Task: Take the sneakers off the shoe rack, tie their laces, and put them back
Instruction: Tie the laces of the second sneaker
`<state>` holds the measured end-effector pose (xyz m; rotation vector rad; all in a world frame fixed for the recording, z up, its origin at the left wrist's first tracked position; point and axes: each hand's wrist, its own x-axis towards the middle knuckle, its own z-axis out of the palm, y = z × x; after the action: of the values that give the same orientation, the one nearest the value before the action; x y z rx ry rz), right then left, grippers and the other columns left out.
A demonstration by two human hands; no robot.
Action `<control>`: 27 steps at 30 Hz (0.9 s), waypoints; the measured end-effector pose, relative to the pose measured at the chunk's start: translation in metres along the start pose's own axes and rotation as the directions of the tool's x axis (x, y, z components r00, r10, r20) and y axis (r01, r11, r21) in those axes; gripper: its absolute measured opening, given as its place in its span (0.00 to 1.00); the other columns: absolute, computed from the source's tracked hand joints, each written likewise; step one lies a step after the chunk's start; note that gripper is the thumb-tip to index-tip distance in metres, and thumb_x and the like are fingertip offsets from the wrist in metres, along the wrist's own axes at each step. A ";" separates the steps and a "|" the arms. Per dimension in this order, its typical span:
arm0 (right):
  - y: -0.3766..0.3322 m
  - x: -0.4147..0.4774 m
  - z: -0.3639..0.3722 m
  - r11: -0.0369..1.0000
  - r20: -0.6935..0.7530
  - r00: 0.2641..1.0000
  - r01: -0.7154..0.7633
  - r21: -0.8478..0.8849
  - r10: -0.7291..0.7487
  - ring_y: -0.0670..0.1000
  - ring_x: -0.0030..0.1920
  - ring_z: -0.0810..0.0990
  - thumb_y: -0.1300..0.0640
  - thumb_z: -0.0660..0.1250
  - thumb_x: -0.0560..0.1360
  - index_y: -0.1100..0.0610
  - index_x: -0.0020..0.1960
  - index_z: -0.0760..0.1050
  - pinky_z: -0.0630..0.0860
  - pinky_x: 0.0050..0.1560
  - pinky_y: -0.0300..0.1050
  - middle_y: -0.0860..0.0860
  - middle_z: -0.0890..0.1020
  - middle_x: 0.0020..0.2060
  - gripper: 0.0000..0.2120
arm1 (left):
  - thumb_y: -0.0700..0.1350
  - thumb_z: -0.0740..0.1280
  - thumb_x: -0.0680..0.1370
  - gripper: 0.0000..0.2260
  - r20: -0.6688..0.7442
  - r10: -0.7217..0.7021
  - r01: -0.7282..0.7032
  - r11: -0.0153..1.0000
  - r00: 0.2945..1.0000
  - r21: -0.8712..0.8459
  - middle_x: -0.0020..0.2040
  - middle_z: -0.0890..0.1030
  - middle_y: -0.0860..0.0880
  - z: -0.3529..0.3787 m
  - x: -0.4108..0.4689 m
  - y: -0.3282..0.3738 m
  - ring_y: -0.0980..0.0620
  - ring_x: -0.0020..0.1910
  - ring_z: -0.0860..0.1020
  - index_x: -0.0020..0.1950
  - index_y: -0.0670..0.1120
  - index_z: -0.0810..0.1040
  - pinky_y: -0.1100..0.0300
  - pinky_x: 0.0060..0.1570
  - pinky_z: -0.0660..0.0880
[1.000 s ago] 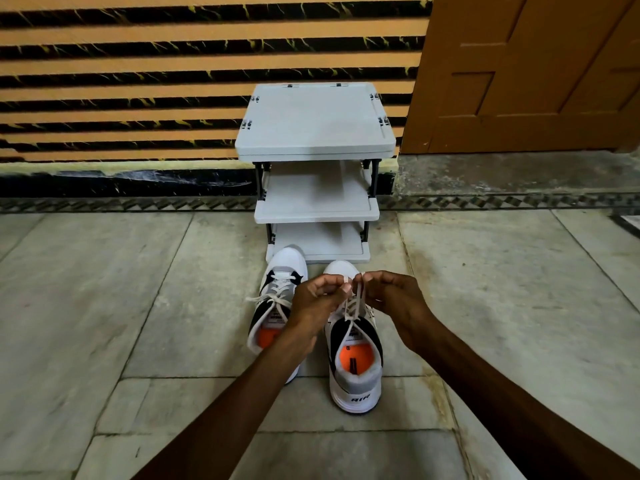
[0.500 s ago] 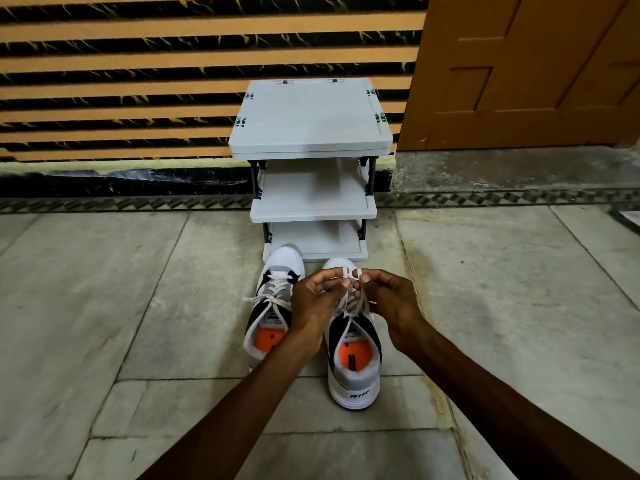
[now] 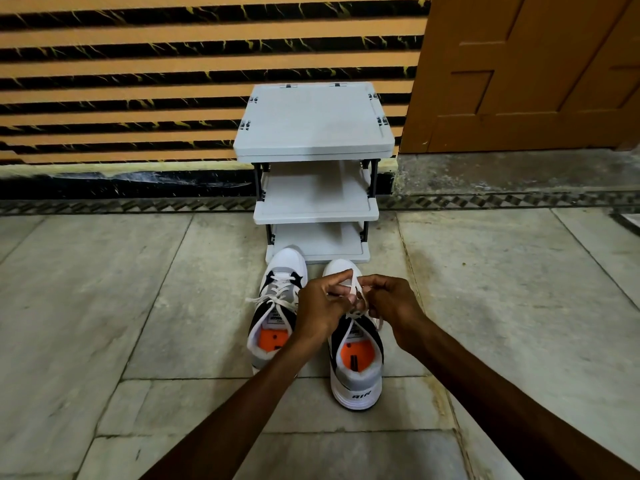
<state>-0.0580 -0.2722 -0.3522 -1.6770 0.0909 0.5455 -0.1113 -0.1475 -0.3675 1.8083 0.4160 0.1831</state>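
- Two sneakers stand side by side on the stone floor, toes just in front of the grey shoe rack, whose shelves are bare.
- The left hand and right hand meet above the right sneaker, each pinching its white lace, seemingly mid-knot.
- The left sneaker carries a bow, apparently tied already.

Two sneakers; one shoe rack; two hands.

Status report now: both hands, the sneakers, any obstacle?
Left hand and right hand pinching right sneaker laces. Left sneaker on floor, laces loose. Shoe rack bare, nothing blocking.
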 end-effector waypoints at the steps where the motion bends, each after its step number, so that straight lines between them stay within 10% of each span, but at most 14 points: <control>1: 0.001 0.001 0.001 1.000 -0.011 1.000 -0.007 -0.014 0.007 0.46 0.27 0.78 0.68 0.62 0.77 0.60 0.52 0.82 0.73 0.28 0.35 0.56 0.82 0.36 0.11 | 0.34 0.72 0.72 0.23 0.010 0.017 -0.017 0.999 1.000 0.041 0.42 0.82 0.50 -0.001 0.000 -0.001 0.53 0.46 0.81 0.66 0.46 0.77 0.65 0.50 0.79; 11: 0.000 0.008 -0.001 0.994 -0.047 0.993 -0.105 0.025 0.106 0.47 0.23 0.78 0.72 0.66 0.73 0.64 0.46 0.83 0.75 0.25 0.35 0.62 0.82 0.33 0.08 | 0.37 0.70 0.73 0.19 0.157 0.319 -0.353 0.777 0.935 0.521 0.42 0.87 0.49 -0.005 -0.005 0.010 0.57 0.40 0.82 0.63 0.50 0.80 0.64 0.44 0.77; 27: -0.014 -0.001 -0.010 0.987 0.217 0.971 -0.122 0.105 0.097 0.50 0.32 0.79 0.67 0.70 0.74 0.62 0.58 0.74 0.79 0.41 0.42 0.58 0.82 0.37 0.14 | 0.42 0.73 0.70 0.22 0.233 0.210 -0.299 0.829 0.950 0.472 0.43 0.85 0.51 -0.015 0.003 0.004 0.54 0.43 0.83 0.60 0.58 0.73 0.52 0.46 0.81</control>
<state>-0.0509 -0.2790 -0.3381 -1.4968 0.0602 0.7842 -0.1133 -0.1337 -0.3595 2.3785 0.0921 0.1066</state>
